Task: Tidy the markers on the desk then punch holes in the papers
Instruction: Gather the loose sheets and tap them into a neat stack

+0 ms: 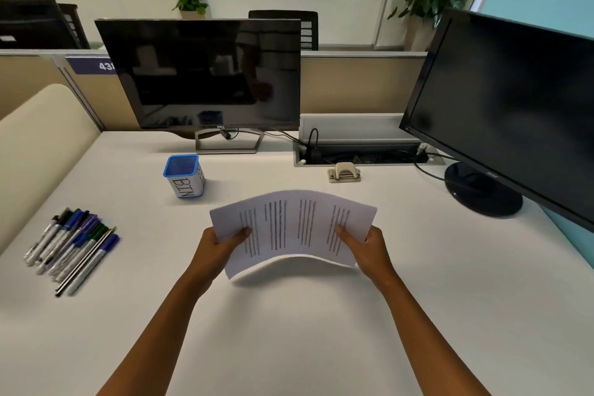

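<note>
paper stack (294, 228) pinched at both ends by my left hand (216, 247) and right hand (366, 249), each grip closed, bowed above bench (289, 331) to square edges | hole punch (344, 172) waits beyond | markers (72, 244) lie grouped left

Printed paper stack (291, 228) sits mid-desk; row of felt-tip markers (72, 246) far left, blue-rimmed plastic bin (184, 175) behind-left, beige metal hole punch (344, 172) behind-right by the monitors.

We see white papers (292, 228) striped with dark lines of printed text, on a pale off-white desk (289, 331). The markers (72, 244) show white barrels with blue, black, purple and green caps. The bin (184, 175) is white with a blue rim and black lettering. The hole punch (344, 172) is beige; both monitors (205, 74) are black.
</note>
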`<state>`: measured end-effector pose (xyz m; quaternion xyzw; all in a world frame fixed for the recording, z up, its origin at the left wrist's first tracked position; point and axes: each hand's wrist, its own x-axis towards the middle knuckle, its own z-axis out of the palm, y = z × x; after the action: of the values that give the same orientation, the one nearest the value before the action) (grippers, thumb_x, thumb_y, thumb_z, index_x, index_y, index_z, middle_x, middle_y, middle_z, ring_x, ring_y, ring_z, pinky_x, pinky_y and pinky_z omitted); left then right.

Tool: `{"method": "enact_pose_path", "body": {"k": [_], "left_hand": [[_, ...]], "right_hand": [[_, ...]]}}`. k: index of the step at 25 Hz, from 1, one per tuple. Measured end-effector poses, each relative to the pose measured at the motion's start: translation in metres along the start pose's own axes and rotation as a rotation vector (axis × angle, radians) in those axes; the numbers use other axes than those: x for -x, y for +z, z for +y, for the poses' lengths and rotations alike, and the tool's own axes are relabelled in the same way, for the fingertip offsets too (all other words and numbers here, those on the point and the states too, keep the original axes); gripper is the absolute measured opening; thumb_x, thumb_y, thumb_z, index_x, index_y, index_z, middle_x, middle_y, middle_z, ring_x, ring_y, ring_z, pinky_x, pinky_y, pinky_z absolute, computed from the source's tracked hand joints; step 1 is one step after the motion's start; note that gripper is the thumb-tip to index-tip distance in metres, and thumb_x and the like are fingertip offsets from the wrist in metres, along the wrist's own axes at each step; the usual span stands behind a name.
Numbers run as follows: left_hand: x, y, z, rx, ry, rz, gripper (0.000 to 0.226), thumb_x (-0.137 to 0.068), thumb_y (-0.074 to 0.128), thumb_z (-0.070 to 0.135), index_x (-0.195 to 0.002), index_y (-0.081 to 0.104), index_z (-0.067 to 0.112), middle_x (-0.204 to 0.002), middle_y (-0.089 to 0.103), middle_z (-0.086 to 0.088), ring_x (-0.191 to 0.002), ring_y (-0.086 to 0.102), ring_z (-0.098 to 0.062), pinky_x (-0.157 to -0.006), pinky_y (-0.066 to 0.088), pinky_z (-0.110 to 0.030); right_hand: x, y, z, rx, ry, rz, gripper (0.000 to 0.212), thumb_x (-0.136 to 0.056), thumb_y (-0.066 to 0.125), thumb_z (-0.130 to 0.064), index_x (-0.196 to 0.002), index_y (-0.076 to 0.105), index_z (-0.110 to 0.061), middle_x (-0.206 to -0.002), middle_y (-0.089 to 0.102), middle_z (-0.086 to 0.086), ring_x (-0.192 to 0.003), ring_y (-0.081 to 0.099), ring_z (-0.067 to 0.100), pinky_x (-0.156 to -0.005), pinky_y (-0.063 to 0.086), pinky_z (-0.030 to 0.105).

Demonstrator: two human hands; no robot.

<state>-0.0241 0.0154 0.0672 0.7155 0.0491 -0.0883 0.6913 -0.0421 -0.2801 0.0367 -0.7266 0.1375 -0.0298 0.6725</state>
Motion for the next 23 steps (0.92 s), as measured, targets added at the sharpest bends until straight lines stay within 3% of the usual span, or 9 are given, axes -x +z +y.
{"method": "enact_pose_path", "body": {"k": [4,11,17,21,23], "left_hand": [[0.004,0.000,-0.010,0.013,-0.020,-0.018,0.043,-0.070,0.070,0.034,-0.112,0.062,0.034,-0.108,0.070,-0.003,-0.097,0.068,-0.024,-0.070,0.062,-0.030],[0.000,-0.002,-0.010,0.024,-0.001,-0.025,0.041,-0.070,0.070,0.034,-0.111,0.063,0.034,-0.107,0.071,-0.002,-0.095,0.070,-0.026,-0.073,0.062,-0.033],[0.001,-0.001,-0.022,0.017,-0.012,-0.053,0.044,-0.072,0.073,0.031,-0.115,0.063,0.030,-0.111,0.070,-0.005,-0.101,0.068,-0.025,-0.077,0.062,-0.033],[-0.003,0.003,-0.021,-0.020,-0.021,-0.054,0.029,-0.085,0.070,0.035,-0.113,0.063,0.031,-0.110,0.072,-0.001,-0.097,0.069,-0.027,-0.072,0.060,-0.030],[-0.004,0.007,-0.026,0.008,-0.031,-0.038,0.026,-0.090,0.070,0.028,-0.115,0.064,0.027,-0.108,0.074,-0.001,-0.096,0.071,-0.028,-0.074,0.061,-0.035]], "right_hand": [[0.001,-0.001,0.008,0.026,0.048,-0.024,0.038,-0.084,0.074,-0.029,-0.118,0.062,-0.018,-0.108,0.070,0.005,-0.095,0.070,0.022,-0.077,0.062,0.033],[0.003,-0.004,0.005,-0.004,0.042,-0.066,0.026,-0.085,0.074,-0.024,-0.108,0.062,-0.029,-0.103,0.070,-0.004,-0.093,0.069,0.017,-0.070,0.060,0.023],[0.003,-0.010,0.020,0.053,0.067,-0.152,0.038,-0.082,0.077,-0.018,-0.114,0.059,-0.026,-0.107,0.067,-0.006,-0.098,0.066,0.013,-0.074,0.057,0.020],[-0.002,-0.017,0.021,0.056,0.054,-0.073,0.036,-0.084,0.075,-0.020,-0.117,0.061,-0.021,-0.108,0.069,-0.001,-0.100,0.067,0.020,-0.071,0.058,0.019],[-0.005,-0.022,0.023,0.042,0.036,0.030,0.035,-0.086,0.073,-0.018,-0.120,0.064,-0.016,-0.112,0.069,0.002,-0.105,0.066,0.022,-0.080,0.058,0.025]]}}
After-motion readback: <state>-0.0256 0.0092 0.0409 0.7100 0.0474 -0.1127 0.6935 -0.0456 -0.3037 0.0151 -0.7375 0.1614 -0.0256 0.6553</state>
